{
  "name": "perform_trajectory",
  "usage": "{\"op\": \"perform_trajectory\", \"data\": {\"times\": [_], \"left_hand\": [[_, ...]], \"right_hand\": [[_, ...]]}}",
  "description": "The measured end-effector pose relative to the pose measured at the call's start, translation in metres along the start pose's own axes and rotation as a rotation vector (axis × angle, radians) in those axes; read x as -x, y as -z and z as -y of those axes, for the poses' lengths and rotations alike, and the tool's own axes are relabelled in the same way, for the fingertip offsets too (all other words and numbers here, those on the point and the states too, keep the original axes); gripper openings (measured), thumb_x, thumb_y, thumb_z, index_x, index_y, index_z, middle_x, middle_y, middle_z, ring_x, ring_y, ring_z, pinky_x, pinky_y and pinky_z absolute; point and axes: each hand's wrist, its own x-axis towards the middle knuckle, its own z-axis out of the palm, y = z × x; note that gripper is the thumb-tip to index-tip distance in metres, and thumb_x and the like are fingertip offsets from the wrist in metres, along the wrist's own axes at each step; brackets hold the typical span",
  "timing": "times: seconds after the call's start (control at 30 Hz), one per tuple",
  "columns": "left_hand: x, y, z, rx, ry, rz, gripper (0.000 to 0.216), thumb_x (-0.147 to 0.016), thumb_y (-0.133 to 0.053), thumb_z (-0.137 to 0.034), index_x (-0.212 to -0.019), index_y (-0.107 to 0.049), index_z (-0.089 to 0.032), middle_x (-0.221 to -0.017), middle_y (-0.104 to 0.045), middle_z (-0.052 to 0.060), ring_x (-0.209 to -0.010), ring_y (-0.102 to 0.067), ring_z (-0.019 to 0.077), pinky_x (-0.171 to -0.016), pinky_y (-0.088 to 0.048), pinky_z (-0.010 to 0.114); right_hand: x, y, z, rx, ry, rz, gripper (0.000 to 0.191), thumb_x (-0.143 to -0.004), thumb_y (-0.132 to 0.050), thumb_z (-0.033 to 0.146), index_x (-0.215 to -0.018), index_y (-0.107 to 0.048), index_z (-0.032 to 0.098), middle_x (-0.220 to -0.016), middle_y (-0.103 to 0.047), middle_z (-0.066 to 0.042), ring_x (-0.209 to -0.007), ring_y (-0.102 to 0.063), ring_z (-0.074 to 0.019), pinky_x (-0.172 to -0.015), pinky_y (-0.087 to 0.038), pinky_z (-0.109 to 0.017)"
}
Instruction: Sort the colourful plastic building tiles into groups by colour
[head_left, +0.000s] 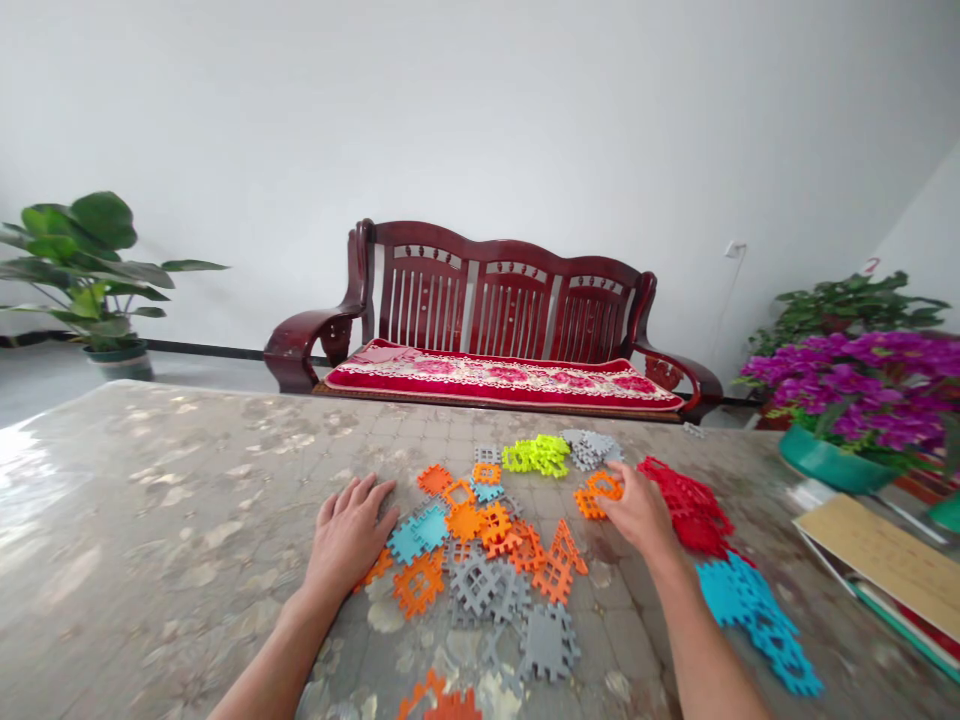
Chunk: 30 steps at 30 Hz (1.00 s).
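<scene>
My left hand (pixel 354 530) lies flat on the table, fingers stretched out, at the left edge of a mixed pile of interlocking plastic tiles. Closest to it are a light-blue tile (pixel 420 532) and an orange tile (pixel 418 585). Further right in the pile lie grey tiles (pixel 480 585) and a triangular orange piece (pixel 571 545). My right hand (pixel 639 505) pinches an orange window-shaped tile (pixel 604 485) between thumb and forefinger. Under and beside that one, another orange tile (pixel 587 504) rests on the table.
Sorted heaps of yellow-green tiles (pixel 536 456), grey tiles (pixel 592 449), red tiles (pixel 690 510) and blue tiles (pixel 757 615) surround my right hand. At the right stand a teal flowerpot (pixel 832 460) and a stack of books (pixel 885 565). Behind the table is a wooden bench (pixel 510 300).
</scene>
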Motion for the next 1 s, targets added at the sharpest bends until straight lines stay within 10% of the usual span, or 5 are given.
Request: {"op": "perform_trajectory", "data": {"times": [0.33,0.67,1.0], "left_hand": [[0.000,-0.001,0.000,0.023,0.007,0.005,0.045,-0.091,-0.042,-0.038,-0.130,-0.061,-0.027,-0.146,-0.052,0.008,-0.138,-0.040,0.0276,-0.113,-0.025,0.047],[0.002,0.006,-0.005,0.040,0.018,0.008,0.044,-0.091,-0.044,-0.036,-0.130,-0.061,-0.026,-0.146,-0.052,0.008,-0.138,-0.041,0.0276,-0.113,-0.026,0.048],[0.002,0.005,-0.004,0.053,0.020,0.002,0.044,-0.090,-0.046,-0.037,-0.130,-0.061,-0.028,-0.146,-0.053,0.007,-0.137,-0.041,0.0269,-0.114,-0.026,0.047]], "right_hand": [[-0.004,0.008,-0.013,0.022,0.021,0.040,0.049,-0.070,-0.059,0.027,-0.119,-0.066,0.023,-0.112,-0.069,-0.008,-0.104,-0.060,-0.0270,-0.089,-0.045,-0.038],[0.015,-0.024,0.099,-0.205,0.415,0.211,0.036,-0.078,-0.052,0.014,-0.109,-0.069,0.022,-0.115,-0.070,-0.005,-0.113,-0.055,-0.0214,-0.102,-0.039,-0.033],[-0.005,-0.036,0.174,0.089,0.545,0.405,0.029,-0.084,-0.057,0.027,-0.110,-0.067,0.022,-0.109,-0.071,-0.007,-0.109,-0.054,-0.0250,-0.092,-0.039,-0.034]]}}
